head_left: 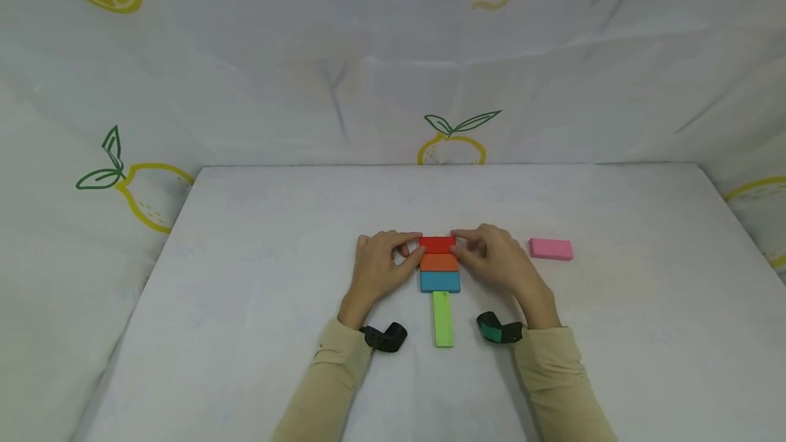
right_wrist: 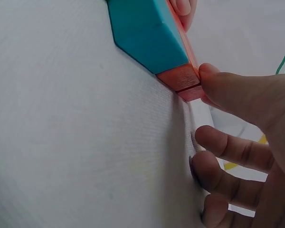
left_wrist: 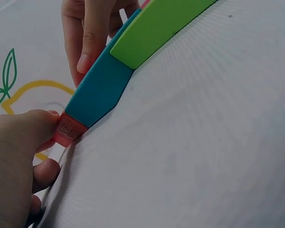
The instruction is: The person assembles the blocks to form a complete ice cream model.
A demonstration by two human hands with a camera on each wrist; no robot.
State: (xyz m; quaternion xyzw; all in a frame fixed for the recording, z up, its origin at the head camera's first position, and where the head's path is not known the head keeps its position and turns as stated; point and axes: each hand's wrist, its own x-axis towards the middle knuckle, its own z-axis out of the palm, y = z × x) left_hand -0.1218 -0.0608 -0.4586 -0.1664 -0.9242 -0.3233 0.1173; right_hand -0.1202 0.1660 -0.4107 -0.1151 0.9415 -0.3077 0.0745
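Observation:
A red block [head_left: 437, 245] lies flat at the far end of a row of blocks. My left hand [head_left: 381, 268] holds its left end between thumb and index finger, while my right hand [head_left: 500, 261] holds the right end in the same way. Against the red block's near side sits an orange block [head_left: 439, 262], followed by a blue block [head_left: 439, 282]. A green block [head_left: 442, 319] stretches lengthwise toward me from the middle of the blue one. In the right wrist view, the thumb touches the block ends and the other fingers are spread near the table.
Off to the right of my right hand lies a pink block [head_left: 551, 249]. The white table [head_left: 245, 305] reaches back to a white cloth [head_left: 276, 87] printed with lemons. Dark wrist devices [head_left: 385, 337] sit at both cuffs.

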